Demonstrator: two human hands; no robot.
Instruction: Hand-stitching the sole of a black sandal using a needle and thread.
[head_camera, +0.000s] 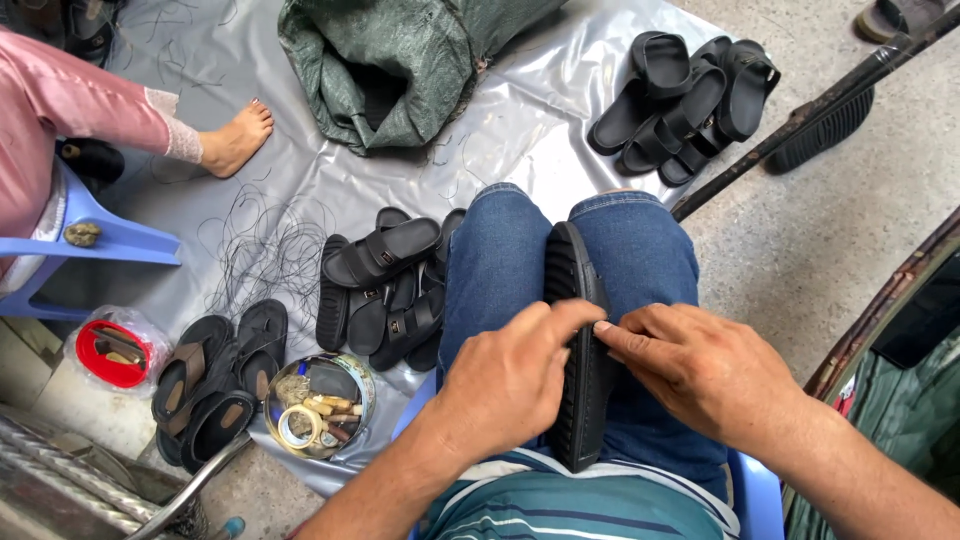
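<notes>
We pinch the sandal (577, 350) edge with both hands, left hand (510, 385) and right hand (700, 365); its long axis runs along our knees (560, 260).

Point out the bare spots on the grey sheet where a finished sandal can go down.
Bare sheet lies between the green sack and the far sandal pile. Crowded: the near sandal pile, loose threads and round tin.
</notes>
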